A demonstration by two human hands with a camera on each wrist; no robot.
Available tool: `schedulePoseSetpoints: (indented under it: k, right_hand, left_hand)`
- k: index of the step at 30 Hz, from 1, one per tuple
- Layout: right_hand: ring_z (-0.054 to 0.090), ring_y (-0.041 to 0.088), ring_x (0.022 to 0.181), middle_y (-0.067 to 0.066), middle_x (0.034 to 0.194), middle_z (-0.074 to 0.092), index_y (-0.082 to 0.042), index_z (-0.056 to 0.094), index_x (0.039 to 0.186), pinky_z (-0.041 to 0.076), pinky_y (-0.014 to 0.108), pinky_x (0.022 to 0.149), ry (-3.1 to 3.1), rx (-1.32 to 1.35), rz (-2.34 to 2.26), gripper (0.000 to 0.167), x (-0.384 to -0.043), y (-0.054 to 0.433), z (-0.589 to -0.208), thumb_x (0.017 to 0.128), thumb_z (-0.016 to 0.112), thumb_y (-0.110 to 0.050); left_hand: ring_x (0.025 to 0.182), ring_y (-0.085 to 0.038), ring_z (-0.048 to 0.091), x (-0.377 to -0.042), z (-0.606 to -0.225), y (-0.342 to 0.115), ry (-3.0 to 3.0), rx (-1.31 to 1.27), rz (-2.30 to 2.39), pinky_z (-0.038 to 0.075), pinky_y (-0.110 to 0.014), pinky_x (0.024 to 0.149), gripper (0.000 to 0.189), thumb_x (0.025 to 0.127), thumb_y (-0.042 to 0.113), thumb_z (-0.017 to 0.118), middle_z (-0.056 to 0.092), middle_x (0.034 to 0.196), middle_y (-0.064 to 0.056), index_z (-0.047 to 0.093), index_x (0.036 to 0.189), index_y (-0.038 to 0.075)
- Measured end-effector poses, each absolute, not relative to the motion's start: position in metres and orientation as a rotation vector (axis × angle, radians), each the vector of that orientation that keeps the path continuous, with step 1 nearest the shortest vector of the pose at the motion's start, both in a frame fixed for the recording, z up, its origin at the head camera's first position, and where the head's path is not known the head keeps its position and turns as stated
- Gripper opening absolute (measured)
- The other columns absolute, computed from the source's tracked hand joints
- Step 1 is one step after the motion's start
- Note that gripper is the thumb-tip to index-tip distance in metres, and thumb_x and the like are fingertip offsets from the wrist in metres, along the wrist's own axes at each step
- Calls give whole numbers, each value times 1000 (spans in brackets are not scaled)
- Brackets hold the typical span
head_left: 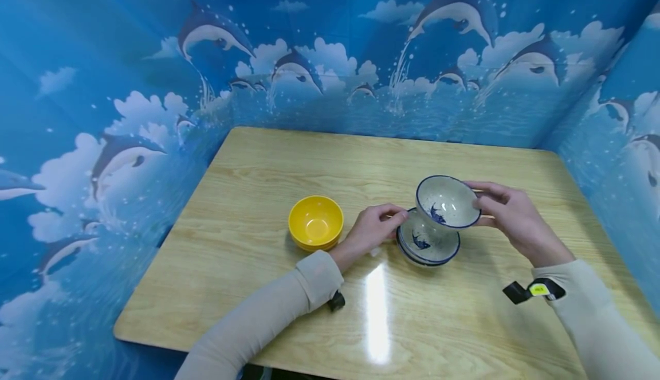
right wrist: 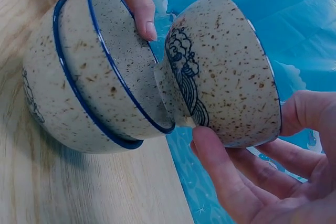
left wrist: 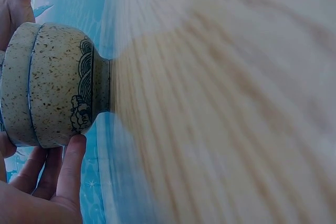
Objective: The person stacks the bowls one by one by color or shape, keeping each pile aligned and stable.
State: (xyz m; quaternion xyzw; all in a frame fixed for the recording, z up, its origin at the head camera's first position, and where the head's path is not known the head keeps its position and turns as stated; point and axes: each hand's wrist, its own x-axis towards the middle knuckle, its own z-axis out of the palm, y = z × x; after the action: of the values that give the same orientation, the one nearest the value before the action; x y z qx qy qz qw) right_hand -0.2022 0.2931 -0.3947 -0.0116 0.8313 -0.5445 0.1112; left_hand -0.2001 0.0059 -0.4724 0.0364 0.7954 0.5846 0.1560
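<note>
My right hand [head_left: 515, 219] holds a speckled grey bowl [head_left: 448, 199] with a blue rim, thumb at the rim and fingers on the outer wall. The right wrist view shows this bowl [right wrist: 226, 72] tilted, its foot at the mouth of a stack of two matching bowls [right wrist: 115, 103]. Those stacked bowls [head_left: 435, 245] stand on the table, one nested in the other. At the stack's left side, my left hand [head_left: 371, 231] pinches the rim, with its thumb inside the upper bowl. Its fingers [left wrist: 71, 171] lie against the outer wall in the left wrist view.
Left of my left hand stand nested yellow bowls [head_left: 315, 225]. Everything rests on a light wooden table [head_left: 247, 208] with rounded corners. A blue dolphin-print curtain [head_left: 330, 53] hangs behind the table and along its sides. A black strap [head_left: 533, 290] sits on the right wrist.
</note>
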Motion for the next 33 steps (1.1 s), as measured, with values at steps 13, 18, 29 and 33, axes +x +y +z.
schedulePoseSetpoints:
  k: [13, 18, 29, 33]
  right_hand:
    - [69, 0, 101, 6, 138, 63, -1, 50, 160, 68, 29, 84, 2514, -85, -1515, 52, -193, 290, -402, 111, 54, -15]
    - [69, -4, 101, 23, 153, 57, -2, 53, 159, 69, 30, 81, 2549, -116, -1472, 49, -189, 288, -405, 112, 52, -18]
    - [66, -12, 98, 20, 142, 68, -3, 65, 148, 67, 28, 73, 2711, -180, -1396, 42, -179, 280, -403, 111, 58, -20]
    - [68, -13, 93, 28, 139, 69, -2, 69, 143, 67, 25, 71, 2780, -218, -1352, 38, -176, 277, -405, 110, 61, -20]
  left_hand:
    - [92, -9, 72, -202, -475, 5, 2272, 128, 1676, 65, -27, 84, 30, 108, 47, 68, 77, 120, 6, 78, 129, 27]
    - [94, -8, 71, -202, -475, 7, 2282, 118, 1670, 65, -27, 85, 29, 108, 47, 67, 78, 121, 6, 79, 127, 28]
    - [93, -8, 71, -202, -474, 7, 2266, 103, 1685, 65, -26, 86, 28, 109, 45, 67, 78, 117, 7, 79, 127, 27]
    - [93, -7, 71, -201, -473, 7, 2267, 98, 1683, 65, -26, 86, 28, 109, 46, 67, 77, 116, 9, 79, 126, 28]
